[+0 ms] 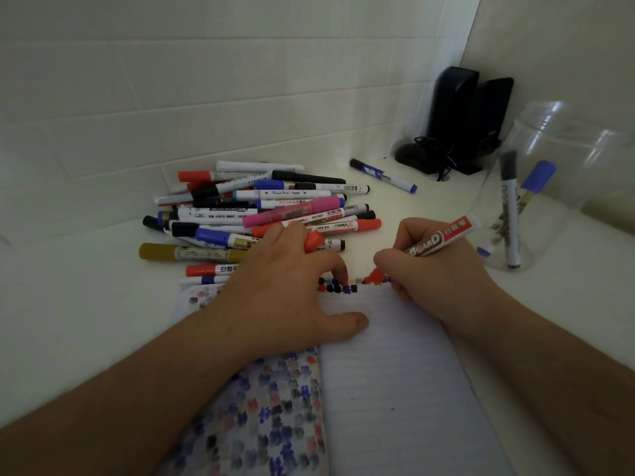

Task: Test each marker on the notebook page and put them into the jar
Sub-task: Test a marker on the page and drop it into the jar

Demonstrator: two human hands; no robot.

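Note:
An open lined notebook point(395, 372) lies in front of me, its left page covered with colour marks. My right hand point(433, 269) grips a red whiteboard marker point(443, 237), whose tip touches the top of the right page beside a row of red, black and blue marks point(343, 286). My left hand point(288, 293) rests on the notebook and holds a red cap point(313, 241) between its fingers. A clear jar point(549, 187) at the right holds a few markers. A pile of several markers point(261, 211) lies behind my left hand.
A single blue marker point(383, 175) lies apart near the back. Black speakers with cables point(460, 125) stand in the corner by the tiled wall. The white desk point(68, 304) extends to the left.

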